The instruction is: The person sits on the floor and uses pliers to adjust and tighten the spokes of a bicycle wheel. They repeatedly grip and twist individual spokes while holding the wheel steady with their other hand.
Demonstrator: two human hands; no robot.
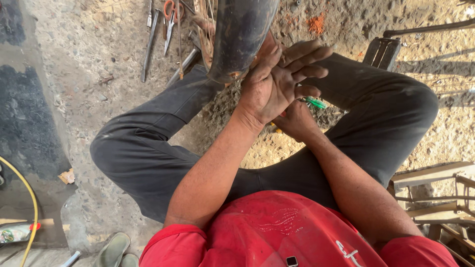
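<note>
I sit cross-legged on sandy ground in black trousers [148, 148] and a red shirt. A black rubber tyre [240, 37] hangs down in front of me from the top of the view. My left hand [277, 79] is raised beside the tyre's lower edge, palm towards me, fingers stretched out and apart; its thumb side touches the tyre. Just below and behind it, my right hand [297, 121] is closed around a small green-handled tool [315, 103], of which only the green tip shows.
Orange-handled scissors [170, 20] and several metal rods [148, 44] lie on the ground at the top left. A yellow hose [30, 198] curves at the left, sandals [114, 249] lie at the bottom, and a wooden frame [435, 198] stands at the right.
</note>
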